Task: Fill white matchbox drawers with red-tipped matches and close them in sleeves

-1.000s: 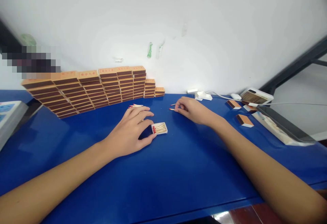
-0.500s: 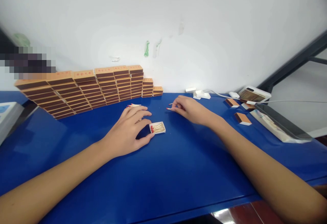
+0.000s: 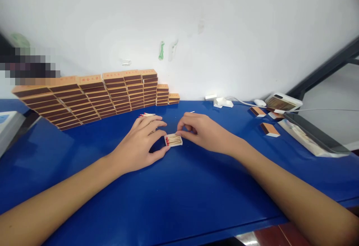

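A small white matchbox tray [image 3: 173, 145] lies on the blue table, with red-tipped matches [image 3: 174, 139] inside, their heads at the left end. My left hand [image 3: 141, 141] holds the tray's left end between thumb and index finger, the other fingers stretched out over the table. Above the tray's right end, my right hand [image 3: 199, 128] pinches a match, mostly hidden by the fingertips and the matches below. More loose matches [image 3: 148, 114] lie behind my left hand, partly covered by it. A single match [image 3: 192, 112] shows just beyond my right hand.
Stacked matchboxes [image 3: 114, 92] form a stepped wall along the back left. Matchboxes [image 3: 270, 129] lie at the right, near a phone [image 3: 316, 133] on a white packet. A white cable [image 3: 241, 104] and small white boxes [image 3: 220, 101] sit against the wall.
My right hand has moved left and toward me, carrying a match from the table to the tray. My left hand keeps its place at the tray.
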The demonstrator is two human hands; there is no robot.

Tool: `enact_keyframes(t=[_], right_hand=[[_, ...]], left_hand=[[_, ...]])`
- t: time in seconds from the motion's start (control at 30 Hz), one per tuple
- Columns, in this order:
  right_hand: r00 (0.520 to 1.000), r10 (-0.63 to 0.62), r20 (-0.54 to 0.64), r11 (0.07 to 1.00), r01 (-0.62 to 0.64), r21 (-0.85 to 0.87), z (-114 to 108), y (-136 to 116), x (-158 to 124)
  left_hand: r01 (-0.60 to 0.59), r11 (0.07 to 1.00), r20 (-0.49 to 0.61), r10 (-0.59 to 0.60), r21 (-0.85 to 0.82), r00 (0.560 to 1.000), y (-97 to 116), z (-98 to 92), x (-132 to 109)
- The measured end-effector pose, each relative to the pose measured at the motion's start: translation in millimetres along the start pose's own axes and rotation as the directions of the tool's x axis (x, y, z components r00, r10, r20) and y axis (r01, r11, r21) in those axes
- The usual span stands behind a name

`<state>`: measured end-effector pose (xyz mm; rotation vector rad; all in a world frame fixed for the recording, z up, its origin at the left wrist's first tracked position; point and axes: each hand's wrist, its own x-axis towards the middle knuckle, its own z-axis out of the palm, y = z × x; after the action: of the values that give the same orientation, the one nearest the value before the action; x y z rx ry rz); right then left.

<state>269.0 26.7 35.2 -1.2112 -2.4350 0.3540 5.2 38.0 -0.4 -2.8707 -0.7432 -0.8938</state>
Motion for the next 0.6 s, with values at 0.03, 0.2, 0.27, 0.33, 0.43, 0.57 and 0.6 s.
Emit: enact_keyframes(t=[0.03, 0.2, 0.27, 0.33, 0.43, 0.57, 0.6], right_hand=[[0.999, 0.008, -0.032, 1.000, -0.008, -0.005, -3, 6, 1], [0.974, 0.060, -0.217, 0.983, -0.095, -0.155, -5, 55, 4], [0.973, 0.066, -0.222, 0.961, -0.122, -0.248, -2, 77, 4], [0.971, 0.095, -0.217, 0.952, -0.153, -0.266, 2, 94, 5], [0.972, 0.116, -0.204, 0.953, -0.167, -0.253, 6, 105, 6], [0.979, 0.111, -0.170, 0.959, -0.150, -0.240, 8, 99, 7], [0.979, 0.113, -0.172, 0.962, -0.150, -0.227, 7, 94, 7]], left_hand=[[0.000, 1.000, 0.002, 0.000, 0.000, 1.000, 0, 0.2, 0], [0.007, 1.000, 0.000, -0.007, -0.016, 1.000, -1, 1.3, -1], [0.011, 1.000, -0.001, -0.011, -0.026, 1.000, -1, 1.1, 0], [0.012, 1.000, -0.002, -0.012, -0.027, 1.000, -1, 0.6, 0], [0.006, 1.000, -0.002, -0.006, -0.025, 1.000, 0, 0.1, 1], [0.032, 0.998, -0.001, -0.033, -0.057, 0.999, 0, -0.6, 1], [0.048, 0.997, -0.005, -0.048, -0.068, 0.999, 0, -1.4, 1]])
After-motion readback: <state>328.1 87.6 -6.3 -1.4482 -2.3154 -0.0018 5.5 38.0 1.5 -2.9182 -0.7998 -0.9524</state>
